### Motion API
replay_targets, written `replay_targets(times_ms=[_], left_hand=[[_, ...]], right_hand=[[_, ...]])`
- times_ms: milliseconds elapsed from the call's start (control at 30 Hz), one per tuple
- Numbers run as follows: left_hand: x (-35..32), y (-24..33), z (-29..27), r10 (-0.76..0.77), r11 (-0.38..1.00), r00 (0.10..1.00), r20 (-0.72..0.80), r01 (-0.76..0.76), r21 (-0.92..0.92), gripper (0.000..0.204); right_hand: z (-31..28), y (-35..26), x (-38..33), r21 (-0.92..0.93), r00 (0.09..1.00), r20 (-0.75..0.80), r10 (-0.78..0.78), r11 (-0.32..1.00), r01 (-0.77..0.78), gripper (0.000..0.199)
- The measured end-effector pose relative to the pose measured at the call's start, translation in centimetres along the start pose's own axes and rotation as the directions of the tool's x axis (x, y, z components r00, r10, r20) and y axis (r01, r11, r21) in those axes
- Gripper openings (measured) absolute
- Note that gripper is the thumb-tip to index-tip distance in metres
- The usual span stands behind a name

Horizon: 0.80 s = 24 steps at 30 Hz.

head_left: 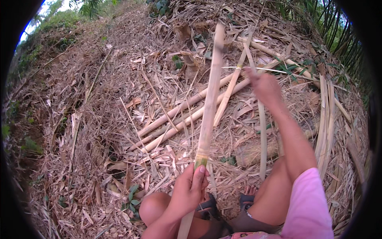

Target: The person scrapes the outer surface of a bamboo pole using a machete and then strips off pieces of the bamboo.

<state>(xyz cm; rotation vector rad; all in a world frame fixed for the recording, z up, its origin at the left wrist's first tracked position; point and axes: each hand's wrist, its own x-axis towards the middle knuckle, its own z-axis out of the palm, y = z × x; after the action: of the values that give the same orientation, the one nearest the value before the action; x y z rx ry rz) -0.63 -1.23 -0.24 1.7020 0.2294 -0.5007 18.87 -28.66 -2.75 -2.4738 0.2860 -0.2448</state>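
My left hand (pixel 190 185) is wrapped round a long split bamboo piece (pixel 211 99), low down beside a greenish joint. The piece points up and away from me, its lower end passing below my hand and over my leg. A dark blurred patch crosses it near the far end; I cannot make out what it is. My right hand (pixel 266 87) is raised to the right of the bamboo piece, its arm stretched forward. Its fingers are curled and smeared by motion, and what they hold is unclear. Behind that hand a pale thin bamboo strip (pixel 262 131) slants down toward my foot.
Several bamboo poles (pixel 187 121) lie across the leaf litter ahead. More split strips (pixel 325 119) lie at the right, near a thick log (pixel 258 151). Cut stumps (pixel 191 65) stand farther off. My sandalled feet (pixel 207 205) are close below. Green bamboo stems (pixel 338 36) rise at the far right.
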Motion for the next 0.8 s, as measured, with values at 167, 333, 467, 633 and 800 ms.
replay_targets(times_ms=[167, 333, 467, 633, 800], left_hand=[[2.2, -0.1, -0.6, -0.042, 0.978, 0.998, 0.045, 0.051, -0.204, 0.026], [2.7, -0.3, 0.4, 0.177, 0.984, 0.975, -0.137, -0.173, 0.04, 0.026], [2.2, -1.2, 1.0, 0.287, 0.937, 0.938, -0.194, -0.234, 0.258, 0.025], [1.2, -1.8, 0.3, 0.318, 0.898, 0.935, -0.158, -0.244, 0.365, 0.025], [1.3, -0.2, 0.6, 0.108, 0.987, 0.993, -0.052, -0.101, 0.121, 0.025]], right_hand=[[1.9, -1.1, -5.8, 0.23, 0.971, -0.06, -0.233, 0.943, 0.241, 0.078], [1.7, -6.3, -11.1, -0.129, 0.796, -0.036, -0.604, 0.793, 0.596, 0.069], [2.9, -5.5, -11.2, -0.134, 0.748, -0.076, -0.659, 0.75, 0.648, 0.068], [3.0, -3.4, -7.2, -0.201, 0.87, -0.081, -0.487, 0.862, 0.465, 0.073], [0.3, -1.4, -4.6, 0.082, 0.969, 0.071, -0.237, 0.969, 0.231, 0.082]])
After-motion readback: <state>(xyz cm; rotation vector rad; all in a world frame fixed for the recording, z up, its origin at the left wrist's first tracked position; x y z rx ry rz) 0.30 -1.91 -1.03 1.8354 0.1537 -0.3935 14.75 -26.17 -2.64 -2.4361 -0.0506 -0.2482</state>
